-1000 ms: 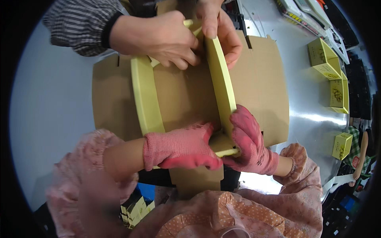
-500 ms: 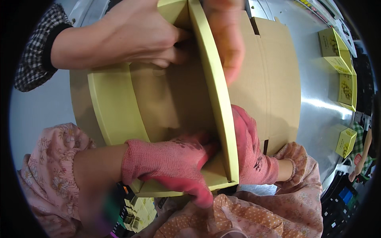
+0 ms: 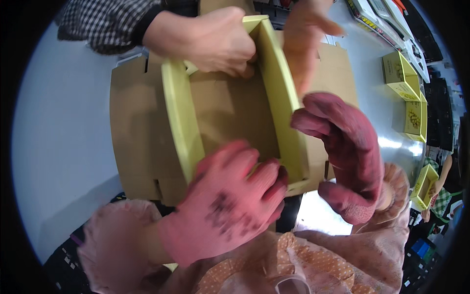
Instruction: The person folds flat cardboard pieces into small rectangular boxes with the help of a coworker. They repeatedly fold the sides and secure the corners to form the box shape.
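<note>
A shallow cardboard box (image 3: 178,115) with pale yellow walls and a brown inside stands in the middle. My left hand (image 3: 227,203), in a pink glove, bends its fingers over the near wall into the box; its thumb is hidden and the fingertips are partly blurred. Just off the right wall, my right hand (image 3: 350,154), in a darker pink glove, is held curved with thumb and fingers apart and nothing in it. A co-worker's bare hand (image 3: 215,41) reaches over the far left corner with curled fingers. Their other hand (image 3: 303,44) hangs open outside the far right wall.
Flat brown cardboard (image 3: 139,132) lies under the box on a grey metal table (image 3: 63,122). Small yellow printed boxes (image 3: 402,73) stand open at the table's right edge. Farther right, another person's hand (image 3: 434,188) is at a yellow box.
The box has shifted right and slightly away. My right hand has come off its right wall; my left has drawn out of the near side onto the near wall. The co-worker's hands moved right.
</note>
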`<state>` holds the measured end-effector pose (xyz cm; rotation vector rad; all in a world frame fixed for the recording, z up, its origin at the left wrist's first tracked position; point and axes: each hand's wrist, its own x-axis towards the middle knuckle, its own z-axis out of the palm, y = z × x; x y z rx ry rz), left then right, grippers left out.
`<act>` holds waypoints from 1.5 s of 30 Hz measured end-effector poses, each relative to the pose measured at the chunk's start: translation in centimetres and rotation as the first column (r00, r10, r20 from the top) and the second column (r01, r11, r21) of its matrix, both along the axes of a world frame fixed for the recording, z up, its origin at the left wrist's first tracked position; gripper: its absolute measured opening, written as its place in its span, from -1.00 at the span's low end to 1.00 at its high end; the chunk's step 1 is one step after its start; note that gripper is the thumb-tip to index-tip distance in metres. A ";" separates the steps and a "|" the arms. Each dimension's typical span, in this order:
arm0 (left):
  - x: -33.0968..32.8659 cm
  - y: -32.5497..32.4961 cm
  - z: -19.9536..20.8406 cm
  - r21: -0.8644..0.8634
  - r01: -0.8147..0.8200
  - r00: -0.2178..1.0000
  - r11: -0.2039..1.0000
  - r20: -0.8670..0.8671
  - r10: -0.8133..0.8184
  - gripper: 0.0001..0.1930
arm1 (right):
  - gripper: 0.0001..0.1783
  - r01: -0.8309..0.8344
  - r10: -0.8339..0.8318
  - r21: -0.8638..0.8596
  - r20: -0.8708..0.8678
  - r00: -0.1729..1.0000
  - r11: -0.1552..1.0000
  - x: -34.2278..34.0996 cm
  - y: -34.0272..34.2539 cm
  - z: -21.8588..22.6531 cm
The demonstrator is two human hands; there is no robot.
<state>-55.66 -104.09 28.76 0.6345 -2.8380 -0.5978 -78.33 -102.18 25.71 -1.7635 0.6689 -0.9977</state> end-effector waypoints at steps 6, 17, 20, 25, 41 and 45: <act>10.3 4.0 -6.0 0.584 -0.529 0.419 0.616 -0.452 0.788 -0.55 | -0.25 -0.165 0.803 0.792 -0.546 0.239 0.587 9.0 -5.5 3.8; 5.6 7.3 -13.3 0.992 -0.115 0.131 0.056 -0.041 0.991 -0.45 | 0.03 -0.366 0.895 0.817 -0.401 0.194 0.445 11.0 -6.7 -1.2; 5.1 7.1 -13.7 0.995 -0.090 0.145 0.041 -0.028 0.989 -0.42 | -0.02 -0.382 0.891 0.807 -0.434 0.131 0.450 11.9 -7.1 -1.2; 3.5 5.1 -16.2 0.944 -0.209 0.220 0.255 -0.209 0.953 -0.43 | -0.33 -0.394 0.852 0.757 -0.486 0.194 0.522 11.7 -6.7 -1.5; 2.4 3.7 -14.1 0.247 -0.769 0.441 0.590 -0.464 0.768 -0.42 | -0.31 0.808 -0.736 0.085 -0.365 0.570 0.583 -3.2 0.6 -24.5; 3.3 2.8 -16.3 0.419 -0.447 0.399 0.790 -0.698 0.595 -0.43 | -0.29 0.657 -0.682 -0.184 -0.147 0.717 0.731 3.1 0.7 -13.4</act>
